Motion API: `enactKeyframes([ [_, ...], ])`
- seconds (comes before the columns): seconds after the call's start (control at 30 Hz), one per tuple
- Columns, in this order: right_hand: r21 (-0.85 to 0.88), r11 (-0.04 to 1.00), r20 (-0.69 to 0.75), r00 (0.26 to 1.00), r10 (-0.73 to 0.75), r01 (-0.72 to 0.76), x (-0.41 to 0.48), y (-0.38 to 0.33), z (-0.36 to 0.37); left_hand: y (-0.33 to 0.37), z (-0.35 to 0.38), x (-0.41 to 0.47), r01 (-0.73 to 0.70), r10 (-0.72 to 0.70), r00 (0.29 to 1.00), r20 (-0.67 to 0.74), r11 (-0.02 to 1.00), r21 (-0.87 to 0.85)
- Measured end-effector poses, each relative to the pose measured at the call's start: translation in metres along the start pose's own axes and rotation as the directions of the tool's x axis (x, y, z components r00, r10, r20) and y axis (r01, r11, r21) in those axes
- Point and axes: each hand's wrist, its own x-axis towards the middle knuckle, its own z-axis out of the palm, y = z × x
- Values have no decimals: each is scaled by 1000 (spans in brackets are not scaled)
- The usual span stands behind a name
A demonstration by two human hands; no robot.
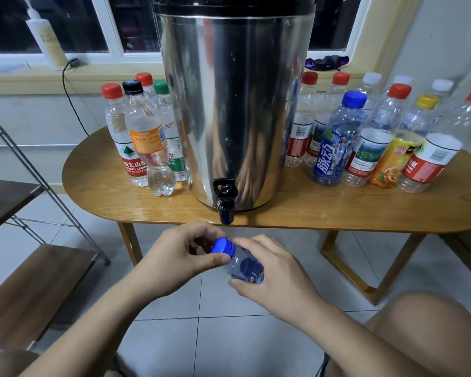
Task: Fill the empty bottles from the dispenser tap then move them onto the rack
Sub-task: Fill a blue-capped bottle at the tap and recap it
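A small clear bottle (245,268) with a blue label is held tilted below the table's front edge. My right hand (275,276) grips its body. My left hand (177,254) pinches its blue cap (223,246). Just above them the black tap (225,202) juts from the tall steel dispenser (234,104) on the wooden table (337,210). Several capped bottles (144,137) with water in them stand left of the dispenser. Several empty capped bottles (375,140) stand to its right. The rack (36,284) with wooden shelves is at the lower left.
A pump bottle (45,36) and a black cable (71,104) are on the window sill at the back left, a dark purple cloth (325,62) on the sill at the right. My bare knee (424,330) is at the lower right. Tiled floor lies under the table.
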Motion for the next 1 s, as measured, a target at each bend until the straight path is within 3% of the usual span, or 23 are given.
enactKeyframes([
  [0.13, 11, 1000, 1, 1000, 12, -12, 3, -4, 5, -1, -2, 4, 47, -46, 998, -41, 999, 21],
  [0.27, 4, 999, -14, 999, 49, -49, 6, -3, 9, -3, -5, 8, 119, -107, 970, -218, 992, 42],
  [0.43, 165, 981, -60, 991, 118, -106, 12, -1, 8, -24, -26, 19, 69, 59, 927, -370, 943, 324],
  [0.6, 201, 970, -50, 987, 152, -139, 14, 2, 14, -44, -33, 32, 131, 33, 934, -355, 894, 429],
  [0.8, 225, 963, -63, 983, 170, -152, 13, 2, 13, -41, -34, 39, 136, -5, 937, -350, 926, 351],
  [1.0, 214, 963, -70, 981, 181, -162, 16, 3, 14, -6, -46, 38, 5, 124, 852, -508, 970, 245],
])
